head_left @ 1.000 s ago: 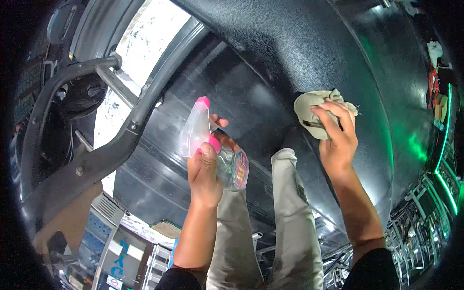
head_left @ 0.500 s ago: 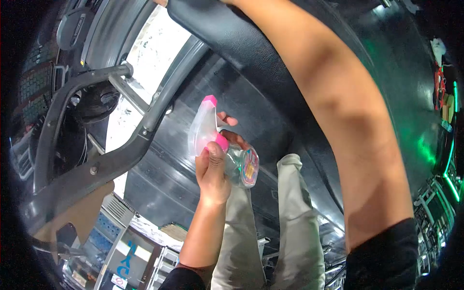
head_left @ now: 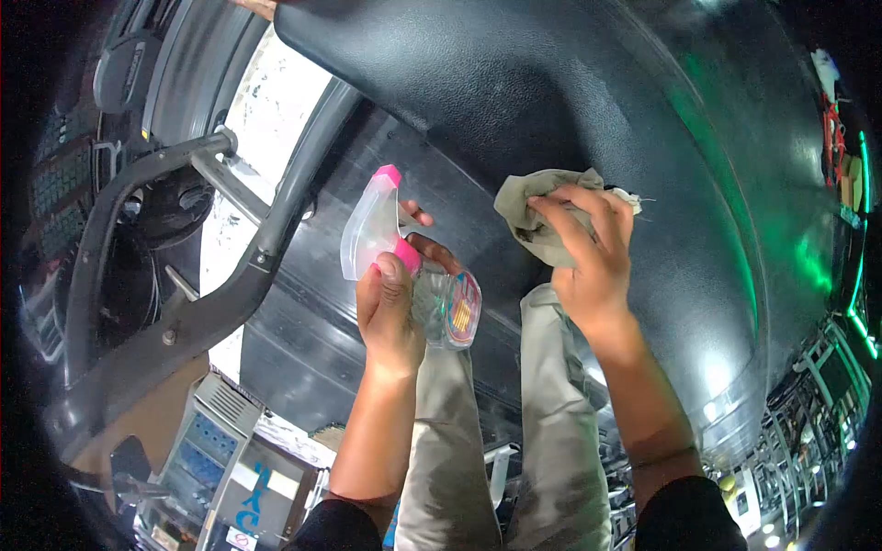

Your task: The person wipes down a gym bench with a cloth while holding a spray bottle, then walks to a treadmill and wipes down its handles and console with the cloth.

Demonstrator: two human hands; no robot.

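My left hand (head_left: 393, 298) is wrapped round the neck of a clear spray bottle (head_left: 436, 312) with a pink-and-clear trigger head. The bottle is tilted, its labelled side facing right, and its pink nozzle points up and away from me. To the right, my right hand (head_left: 593, 239) grips a crumpled grey-green cloth (head_left: 540, 197) between thumb and fingers. Behind the cloth lies a black textured padded surface (head_left: 459, 55); whether the cloth touches it I cannot tell.
A dark metal frame (head_left: 220, 294) curves along the left. Below the padding is a black smooth panel (head_left: 312, 321). A grey cabinet with blue lettering (head_left: 253, 487) stands at lower left. Green lights (head_left: 864, 340) and metal racks (head_left: 818, 413) line the right side.
My right arm, which reached far up across the padding with its hand nearly out of view, has drawn back towards me; its hand now shows the cloth. The spray bottle has shifted slightly left.
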